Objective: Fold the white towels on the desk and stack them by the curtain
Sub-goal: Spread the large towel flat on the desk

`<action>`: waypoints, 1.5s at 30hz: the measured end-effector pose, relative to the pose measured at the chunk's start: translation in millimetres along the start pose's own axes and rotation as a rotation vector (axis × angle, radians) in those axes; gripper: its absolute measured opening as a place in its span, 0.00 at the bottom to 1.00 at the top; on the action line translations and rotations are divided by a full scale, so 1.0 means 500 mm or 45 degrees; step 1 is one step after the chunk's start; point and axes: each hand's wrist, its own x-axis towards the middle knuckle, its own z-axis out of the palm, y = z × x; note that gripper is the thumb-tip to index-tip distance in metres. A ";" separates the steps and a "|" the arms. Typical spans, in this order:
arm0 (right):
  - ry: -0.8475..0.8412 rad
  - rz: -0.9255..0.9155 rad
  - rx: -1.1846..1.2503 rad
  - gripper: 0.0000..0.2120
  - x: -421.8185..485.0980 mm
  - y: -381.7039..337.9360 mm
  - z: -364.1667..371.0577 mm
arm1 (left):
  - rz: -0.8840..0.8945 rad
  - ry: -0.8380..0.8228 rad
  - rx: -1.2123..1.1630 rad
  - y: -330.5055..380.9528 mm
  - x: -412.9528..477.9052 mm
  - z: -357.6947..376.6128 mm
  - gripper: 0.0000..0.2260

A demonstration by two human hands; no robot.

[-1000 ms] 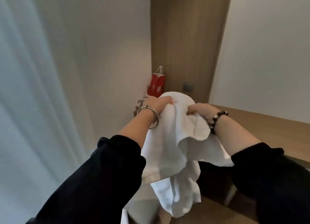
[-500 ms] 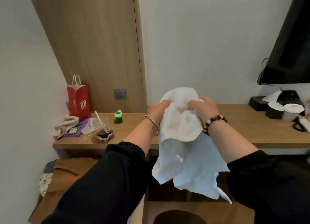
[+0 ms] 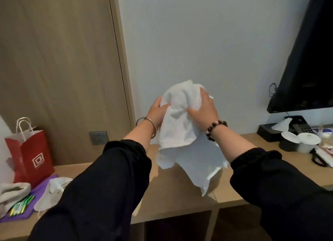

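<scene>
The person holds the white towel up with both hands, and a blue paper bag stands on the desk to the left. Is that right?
No, the head view shows a red paper bag. The left hand and right hand do hold the white cloth towel up.

Head cam: fwd/down, close over desk (image 3: pixel 180 195), facing wall (image 3: pixel 198 42).

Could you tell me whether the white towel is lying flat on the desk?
No, the left hand and right hand hold the white towel bunched above the desk.

Nubbly white cloth towel (image 3: pixel 182 125), matt wooden desk (image 3: pixel 173 192), red paper bag (image 3: pixel 34 157).
</scene>
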 end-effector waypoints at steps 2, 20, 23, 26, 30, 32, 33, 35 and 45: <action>-0.179 0.193 -0.080 0.36 0.033 0.076 0.024 | -0.116 -0.005 0.236 -0.071 0.040 0.007 0.28; -0.955 0.704 -0.467 0.47 0.206 0.722 0.140 | -0.528 -0.178 1.010 -0.553 0.249 0.291 0.43; -1.199 0.846 -0.502 0.58 0.208 0.777 0.154 | -0.539 -0.094 1.137 -0.587 0.256 0.315 0.43; -1.175 0.634 -0.450 0.58 0.187 0.784 0.198 | -0.586 -0.142 1.107 -0.610 0.256 0.325 0.41; -0.960 0.689 -0.038 0.37 0.178 0.793 0.218 | -0.610 0.045 0.870 -0.628 0.249 0.334 0.32; -0.924 0.706 0.129 0.30 0.191 0.799 0.198 | -0.589 0.140 0.784 -0.627 0.246 0.339 0.26; -0.920 0.691 0.171 0.27 0.199 0.799 0.186 | -0.566 0.183 0.739 -0.622 0.246 0.341 0.23; -0.921 0.640 0.179 0.22 0.216 0.790 0.157 | -0.515 0.236 0.630 -0.602 0.250 0.339 0.17; -0.249 -0.198 -0.745 0.09 0.362 0.697 -0.024 | -0.453 1.092 0.923 -0.469 0.281 0.138 0.09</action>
